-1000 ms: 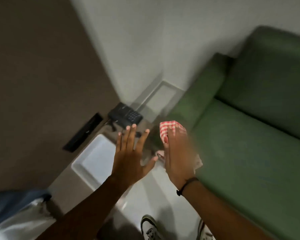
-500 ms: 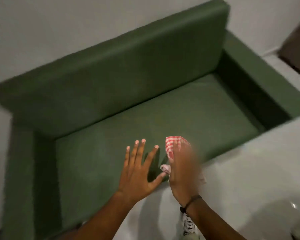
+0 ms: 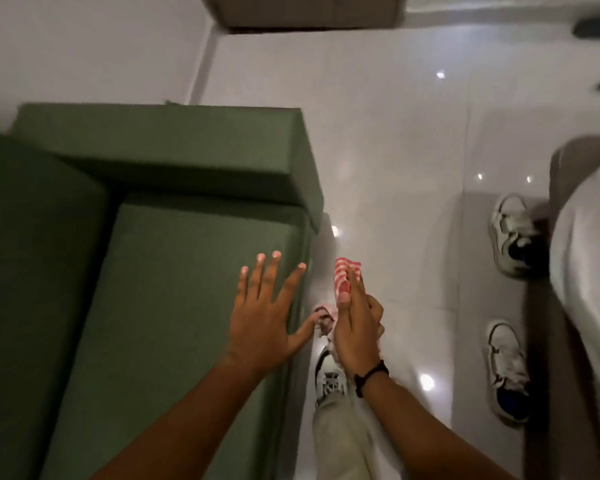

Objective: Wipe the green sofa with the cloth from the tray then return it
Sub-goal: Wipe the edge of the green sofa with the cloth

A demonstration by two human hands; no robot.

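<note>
Cloth (image 3: 346,279) gripped in right hand (image 3: 357,327) over the floor at sofa's (image 3: 174,271) 3 o'clock edge, left hand (image 3: 265,313) open above seat; wiping not started, return to tray pending.

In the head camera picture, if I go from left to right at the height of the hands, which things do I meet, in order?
Green sofa → open left hand → red checked cloth held in the right hand → glossy white floor → pair of white sneakers.
</note>
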